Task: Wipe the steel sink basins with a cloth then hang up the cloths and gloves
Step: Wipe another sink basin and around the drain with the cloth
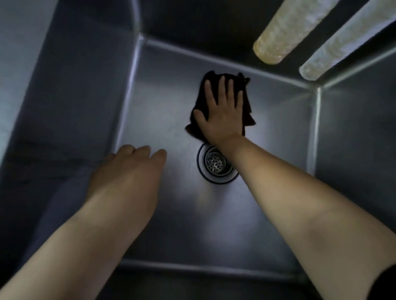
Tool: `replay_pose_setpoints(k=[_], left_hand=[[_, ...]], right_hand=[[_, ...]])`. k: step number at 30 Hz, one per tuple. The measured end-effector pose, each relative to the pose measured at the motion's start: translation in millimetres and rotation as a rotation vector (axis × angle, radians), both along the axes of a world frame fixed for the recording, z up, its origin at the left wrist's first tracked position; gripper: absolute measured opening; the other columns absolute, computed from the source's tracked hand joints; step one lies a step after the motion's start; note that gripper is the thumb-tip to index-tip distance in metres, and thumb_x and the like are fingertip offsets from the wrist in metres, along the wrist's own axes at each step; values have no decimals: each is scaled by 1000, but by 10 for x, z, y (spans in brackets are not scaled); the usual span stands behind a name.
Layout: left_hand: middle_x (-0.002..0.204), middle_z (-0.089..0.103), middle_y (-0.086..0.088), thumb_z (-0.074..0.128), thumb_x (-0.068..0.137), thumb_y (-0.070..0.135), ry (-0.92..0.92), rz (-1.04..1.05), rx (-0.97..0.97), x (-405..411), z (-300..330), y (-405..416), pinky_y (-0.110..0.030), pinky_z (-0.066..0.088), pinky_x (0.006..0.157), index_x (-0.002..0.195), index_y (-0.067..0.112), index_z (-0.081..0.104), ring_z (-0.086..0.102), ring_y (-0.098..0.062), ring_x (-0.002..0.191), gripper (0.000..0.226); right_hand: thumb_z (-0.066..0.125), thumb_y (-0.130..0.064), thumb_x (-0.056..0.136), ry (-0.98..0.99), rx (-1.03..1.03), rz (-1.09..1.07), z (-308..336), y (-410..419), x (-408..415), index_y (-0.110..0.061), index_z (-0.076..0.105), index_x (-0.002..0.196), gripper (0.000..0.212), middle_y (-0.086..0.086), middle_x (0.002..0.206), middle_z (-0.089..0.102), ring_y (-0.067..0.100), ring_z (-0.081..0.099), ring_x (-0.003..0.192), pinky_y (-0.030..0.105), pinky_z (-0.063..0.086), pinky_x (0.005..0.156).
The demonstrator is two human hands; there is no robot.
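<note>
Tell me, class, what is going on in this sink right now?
A person is wiping the floor of a steel sink basin. The right hand presses flat on a dark cloth just beyond the drain. The left hand hovers over the near-left part of the basin, holding nothing. No gloves are in view.

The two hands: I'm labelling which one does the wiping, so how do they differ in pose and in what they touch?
The right hand lies flat, fingers spread, pressing the dark cloth on the basin floor beyond the drain; the left hand has nothing in it, fingers loosely curled. The right reaches farther; the left sits nearer, by the left wall. Both are bare.
</note>
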State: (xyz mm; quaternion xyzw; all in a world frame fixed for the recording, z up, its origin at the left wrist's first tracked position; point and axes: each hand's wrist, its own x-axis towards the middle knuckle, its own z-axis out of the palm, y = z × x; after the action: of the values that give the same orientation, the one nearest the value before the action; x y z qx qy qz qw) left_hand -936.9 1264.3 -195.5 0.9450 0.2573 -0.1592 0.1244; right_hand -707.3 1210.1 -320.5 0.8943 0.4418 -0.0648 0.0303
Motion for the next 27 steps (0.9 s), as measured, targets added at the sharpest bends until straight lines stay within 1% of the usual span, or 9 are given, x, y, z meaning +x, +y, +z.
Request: replay_pose_setpoints(k=[2, 6, 9, 12, 15, 17, 21, 24, 27], left_hand=[[145, 37, 6, 49, 89, 17, 23, 26, 1, 14, 6, 21, -34, 38, 100, 140, 31, 28, 35, -20, 128, 57], [138, 42, 6, 51, 87, 20, 70, 61, 29, 33, 13, 64, -34, 39, 95, 138, 33, 30, 38, -21, 125, 56], [135, 45, 6, 53, 87, 20, 97, 83, 9, 43, 22, 82, -35, 42, 92, 135, 34, 32, 40, -20, 122, 54], [134, 47, 2, 48, 90, 21, 115, 84, -8, 41, 49, 69, -37, 43, 94, 132, 28, 40, 42, -24, 122, 43], [132, 49, 0, 48, 91, 20, 145, 69, -25, 29, 51, 74, -39, 42, 96, 129, 25, 43, 43, -25, 119, 39], [132, 50, 1, 48, 90, 19, 138, 70, -36, 28, 55, 79, -37, 42, 95, 130, 25, 42, 43, -25, 118, 41], [137, 45, 2, 51, 89, 20, 142, 74, -34, 29, 69, 59, -35, 39, 97, 133, 28, 37, 40, -24, 123, 48], [137, 44, 3, 49, 89, 20, 155, 80, -45, 36, 62, 60, -35, 37, 96, 134, 28, 35, 40, -24, 123, 48], [135, 46, 4, 46, 90, 18, 117, 103, -42, 45, 58, 59, -35, 38, 95, 134, 29, 36, 40, -23, 123, 45]], right_hand=[[34, -56, 90, 32, -8, 137, 28, -6, -191, -23, 8, 153, 76, 16, 159, 4, 34, -2, 146, 50, -5, 116], [48, -54, 84, 127, 28, 421, 29, -205, -774, -21, 20, 151, 80, 16, 158, 13, 35, 5, 146, 51, 1, 117], [55, -50, 81, 162, 88, 536, -19, -571, -1136, -18, 26, 149, 81, 16, 157, 17, 34, 9, 146, 52, 5, 117], [49, -49, 86, 174, 39, 624, -39, -1075, -1198, -18, 22, 151, 77, 13, 158, 14, 32, 3, 146, 52, 4, 117], [44, -51, 89, 159, -23, 690, -11, -1584, -1018, -19, 19, 151, 75, 12, 158, 12, 31, 3, 147, 52, 5, 118], [43, -52, 88, 147, -52, 669, 25, -1848, -831, -18, 22, 151, 74, 12, 157, 15, 33, 7, 146, 53, 8, 117], [43, -53, 82, 88, -71, 477, 84, -2032, -403, -14, 25, 148, 79, 15, 155, 20, 38, 15, 143, 55, 14, 114], [41, -52, 81, 67, -93, 304, 99, -1832, -143, -9, 25, 148, 81, 18, 154, 20, 39, 15, 143, 55, 12, 114], [32, -52, 83, 51, -92, 59, 115, -1438, 84, -12, 19, 150, 79, 17, 157, 15, 36, 7, 145, 52, 5, 117]])
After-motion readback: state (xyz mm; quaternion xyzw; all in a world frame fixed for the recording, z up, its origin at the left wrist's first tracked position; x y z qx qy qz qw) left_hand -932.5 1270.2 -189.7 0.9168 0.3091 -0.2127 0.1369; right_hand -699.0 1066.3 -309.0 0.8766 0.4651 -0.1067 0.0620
